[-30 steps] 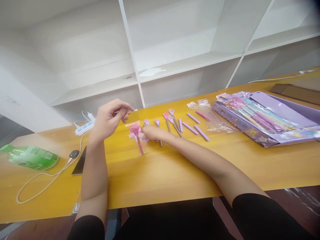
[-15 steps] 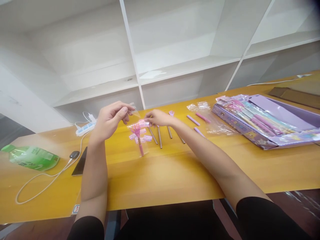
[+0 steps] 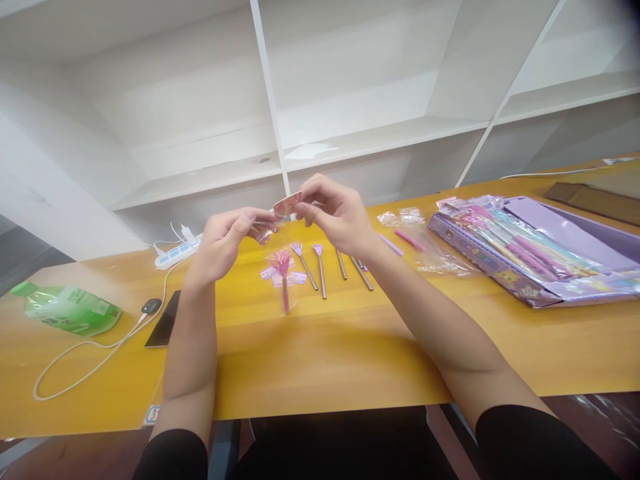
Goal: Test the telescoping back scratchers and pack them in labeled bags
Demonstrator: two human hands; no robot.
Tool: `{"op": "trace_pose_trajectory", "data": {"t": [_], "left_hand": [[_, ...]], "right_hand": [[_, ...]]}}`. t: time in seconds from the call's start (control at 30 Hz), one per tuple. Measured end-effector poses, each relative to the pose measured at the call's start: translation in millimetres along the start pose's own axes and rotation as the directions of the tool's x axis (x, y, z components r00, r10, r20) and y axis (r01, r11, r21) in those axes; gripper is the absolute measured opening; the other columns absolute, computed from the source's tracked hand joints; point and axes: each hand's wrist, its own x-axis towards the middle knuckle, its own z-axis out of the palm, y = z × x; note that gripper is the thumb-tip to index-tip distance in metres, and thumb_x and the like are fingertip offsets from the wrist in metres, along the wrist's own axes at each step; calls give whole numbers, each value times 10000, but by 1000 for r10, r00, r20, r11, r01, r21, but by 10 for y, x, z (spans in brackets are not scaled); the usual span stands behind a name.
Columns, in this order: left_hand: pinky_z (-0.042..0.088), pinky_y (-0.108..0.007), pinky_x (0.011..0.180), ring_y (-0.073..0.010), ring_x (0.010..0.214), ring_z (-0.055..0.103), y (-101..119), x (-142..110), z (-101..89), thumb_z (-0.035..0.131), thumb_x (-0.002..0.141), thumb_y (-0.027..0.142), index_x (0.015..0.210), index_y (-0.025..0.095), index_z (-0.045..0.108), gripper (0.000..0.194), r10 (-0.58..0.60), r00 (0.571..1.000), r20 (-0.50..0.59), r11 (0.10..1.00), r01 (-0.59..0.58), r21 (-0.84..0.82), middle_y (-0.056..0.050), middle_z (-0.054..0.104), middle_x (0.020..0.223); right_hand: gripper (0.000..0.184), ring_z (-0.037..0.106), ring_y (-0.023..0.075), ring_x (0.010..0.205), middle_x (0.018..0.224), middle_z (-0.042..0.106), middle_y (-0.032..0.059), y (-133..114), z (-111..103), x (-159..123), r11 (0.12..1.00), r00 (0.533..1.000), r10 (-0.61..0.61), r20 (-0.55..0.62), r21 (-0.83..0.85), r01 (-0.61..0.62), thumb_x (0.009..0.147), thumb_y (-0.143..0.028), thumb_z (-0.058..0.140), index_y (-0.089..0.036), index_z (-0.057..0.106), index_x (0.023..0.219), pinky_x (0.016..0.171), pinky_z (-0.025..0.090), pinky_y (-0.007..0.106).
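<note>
My left hand (image 3: 227, 240) pinches a clear plastic bag (image 3: 262, 232). My right hand (image 3: 337, 213) holds a small pink card (image 3: 287, 204) between thumb and fingers, close to the left fingertips. Whether the card touches the bag's mouth I cannot tell. Below both hands a pink hand-shaped back scratcher (image 3: 283, 267) in clear wrap lies on several small printed cards (image 3: 299, 277). To its right are several metal rods, two showing purple hand-shaped heads, such as this back scratcher (image 3: 319, 267); my right forearm covers part of the others.
Pink and purple handle tubes (image 3: 410, 240) and clear wrappers (image 3: 440, 257) lie on the right. Beyond them stands a purple box (image 3: 493, 267) of wrapped back scratchers. At left are a green bottle (image 3: 70, 310), a phone (image 3: 164, 323), a cable and a power strip (image 3: 175, 256).
My right hand has risen from the table with the pink card and come up beside the left hand. The left hand keeps the clear bag and has shifted slightly.
</note>
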Motion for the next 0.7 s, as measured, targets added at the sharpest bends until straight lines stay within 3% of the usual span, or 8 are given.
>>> {"op": "trace_pose_trajectory", "data": {"t": [0.2, 0.53, 0.7], "left_hand": [[634, -399, 860, -244, 920, 752, 0, -8, 3, 592, 1079, 649, 1137, 215, 863, 515, 15, 999, 31, 1000, -15, -13, -124, 835, 1083], [627, -371, 888, -241, 993, 755, 60, -52, 6, 550, 1111, 618, 1172, 221, 865, 511, 22, 999, 41, 998, -24, 54, -114, 835, 1144], [620, -374, 890, -232, 960, 749, 99, -104, 29, 485, 1138, 608, 1198, 204, 859, 553, 39, 998, 52, 997, -42, 61, -117, 831, 1138]], "right_hand": [[82, 703, 132, 907, 1052, 700, 28, -62, -27, -24, 971, 988, -135, 82, -189, 148, 1101, -244, 624, -207, 685, 1061, 783, 590, 281], [175, 642, 145, 886, 1031, 697, 31, -169, -73, -44, 810, 949, -210, 233, -502, 303, 1139, -180, 490, -213, 650, 1077, 809, 493, 284], [254, 620, 136, 883, 1068, 678, 24, -207, -73, -75, 769, 938, -214, 273, -545, 334, 1094, -124, 472, -241, 689, 1155, 756, 450, 257]]}}
